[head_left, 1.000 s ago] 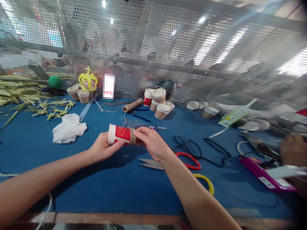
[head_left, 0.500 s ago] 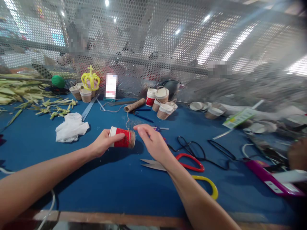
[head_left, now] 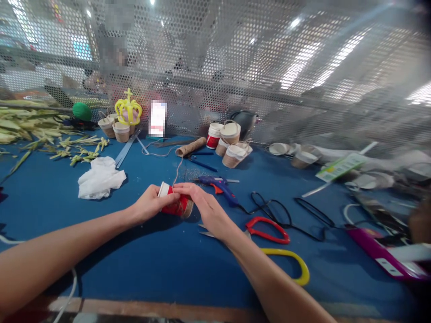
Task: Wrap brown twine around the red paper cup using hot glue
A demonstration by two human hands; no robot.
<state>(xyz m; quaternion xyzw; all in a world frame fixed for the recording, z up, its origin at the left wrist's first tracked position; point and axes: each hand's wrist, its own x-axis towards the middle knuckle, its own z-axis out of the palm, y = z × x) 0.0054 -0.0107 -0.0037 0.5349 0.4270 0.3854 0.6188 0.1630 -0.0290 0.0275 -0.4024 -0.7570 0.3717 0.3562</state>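
The left hand [head_left: 150,204] grips a red paper cup [head_left: 175,207] by its rim end, holding the cup on its side just above the blue counter [head_left: 161,264]. The right hand [head_left: 206,210] closes over the cup's twine-wrapped base, fingertips [head_left: 180,188] pinning the jute twine [head_left: 177,168] to its top. The twine runs away from the hands to a spool [head_left: 191,146]. Just beyond the right hand lies a blue glue gun [head_left: 218,185]. To its right lie red-handled scissors [head_left: 267,226], and crumpled white plastic [head_left: 101,179] sits beyond the left hand.
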